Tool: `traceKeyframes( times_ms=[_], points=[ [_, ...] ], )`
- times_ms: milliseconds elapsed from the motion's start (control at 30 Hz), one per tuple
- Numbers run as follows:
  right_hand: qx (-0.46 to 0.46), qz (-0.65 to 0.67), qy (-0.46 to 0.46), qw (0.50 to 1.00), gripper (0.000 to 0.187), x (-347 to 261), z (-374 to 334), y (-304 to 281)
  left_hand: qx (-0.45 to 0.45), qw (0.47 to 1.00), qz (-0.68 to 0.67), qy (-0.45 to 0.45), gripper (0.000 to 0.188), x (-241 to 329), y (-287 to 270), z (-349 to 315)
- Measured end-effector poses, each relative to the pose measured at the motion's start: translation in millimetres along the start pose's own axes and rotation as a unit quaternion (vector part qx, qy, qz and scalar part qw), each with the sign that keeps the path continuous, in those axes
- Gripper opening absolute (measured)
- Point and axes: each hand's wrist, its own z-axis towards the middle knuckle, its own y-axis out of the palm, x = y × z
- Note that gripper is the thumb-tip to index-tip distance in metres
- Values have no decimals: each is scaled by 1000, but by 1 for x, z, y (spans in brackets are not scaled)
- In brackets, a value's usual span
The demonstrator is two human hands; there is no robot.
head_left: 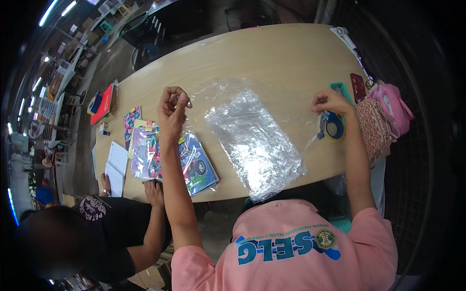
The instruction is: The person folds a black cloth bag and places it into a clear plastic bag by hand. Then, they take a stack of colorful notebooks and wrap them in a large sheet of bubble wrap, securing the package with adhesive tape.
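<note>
My left hand (174,105) is raised over the left-middle of the table, its fingers pinched on a clear plastic sheet (218,88). Thin and almost invisible, the sheet stretches across to my right hand (333,103), which pinches its other side. Beneath it, a shiny pile of clear plastic (257,145) lies slanted on the table, reaching the near edge. Beside my right wrist stands a blue tape dispenser (333,125) with a roll of tape. Under my left forearm are notebooks with colourful covers (198,162), some in clear plastic.
A co-worker in a black shirt (116,218) sits at the left, one hand by an open white notebook (116,162). Red folders (103,104) lie farther back. At the right edge are a green tray (341,90), a patterned bag (373,127) and a pink bag (392,109).
</note>
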Motion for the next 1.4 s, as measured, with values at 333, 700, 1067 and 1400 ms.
traceKeyframes(
  times_ms=[333,700,1067,1400],
  points=[
    [0,11,-40,999,9,-50,14,47,-414,860,-216,-206,137,-39,-36,9],
    [133,-1,25,991,8,-38,-33,61,-528,819,220,-46,28,-59,2,-15],
    [241,183,97,948,13,32,-79,114,-375,918,2,-128,75,-47,-46,15],
    [257,196,122,938,15,67,-106,135,-236,939,133,-212,22,-94,-59,-6]
  ],
)
